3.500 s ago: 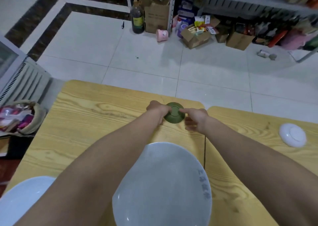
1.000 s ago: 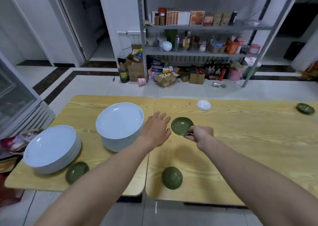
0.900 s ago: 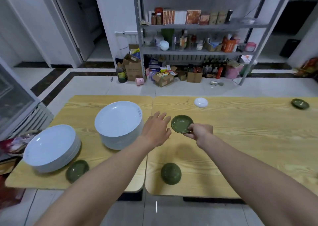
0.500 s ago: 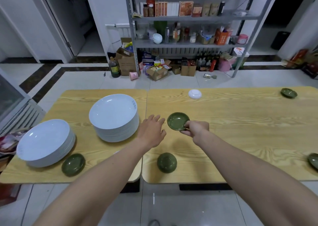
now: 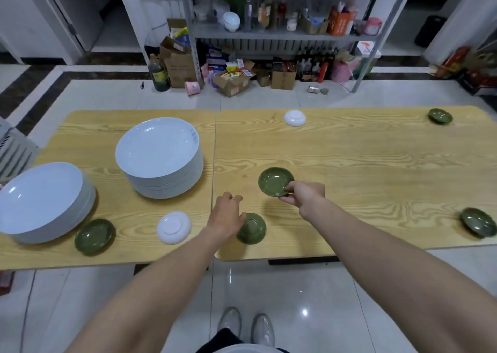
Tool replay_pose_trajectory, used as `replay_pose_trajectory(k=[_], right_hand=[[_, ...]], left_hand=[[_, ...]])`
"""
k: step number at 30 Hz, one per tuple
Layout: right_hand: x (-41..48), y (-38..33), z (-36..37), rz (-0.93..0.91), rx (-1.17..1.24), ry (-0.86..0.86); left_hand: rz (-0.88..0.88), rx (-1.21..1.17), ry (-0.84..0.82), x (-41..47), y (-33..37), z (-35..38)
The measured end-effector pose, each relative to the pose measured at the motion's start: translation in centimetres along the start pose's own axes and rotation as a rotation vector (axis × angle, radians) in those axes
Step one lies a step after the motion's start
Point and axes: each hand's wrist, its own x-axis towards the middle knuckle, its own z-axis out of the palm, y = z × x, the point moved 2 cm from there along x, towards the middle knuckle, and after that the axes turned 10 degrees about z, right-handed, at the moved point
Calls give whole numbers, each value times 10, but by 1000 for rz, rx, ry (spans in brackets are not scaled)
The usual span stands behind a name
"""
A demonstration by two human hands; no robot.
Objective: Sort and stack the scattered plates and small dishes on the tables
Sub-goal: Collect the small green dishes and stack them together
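Drops left hand (image 5: 226, 215) nearer, onto overturned green dish (image 5: 254, 230), grasp unclear, perhaps only touching; pinches rim of held green dish (image 5: 275, 182) with right hand (image 5: 304, 195), ready for stacking.

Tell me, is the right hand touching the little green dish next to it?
Touching. The head view shows the right hand pinching the rim of the green dish, with the thumb lying over the dish's edge and fingers below it.

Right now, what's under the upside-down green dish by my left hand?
Only the table shows around the upside-down green dish, which lies rim-down, foot ring up, with the left hand at its left edge. Anything beneath its dome is covered, so I cannot tell.
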Motion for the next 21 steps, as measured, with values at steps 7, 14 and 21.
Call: replay_pose_trajectory(k=[7,14,21], right_hand=[[10,8,-5,24,-14,14],[27,35,-15,87,-38,44],[47,57,-29,146,-18,115]], left_hand=[[-34,-70,-59,1,1,31],[-62,-72,-109,5,-2,43],[-55,-75,-97,6,0,44]])
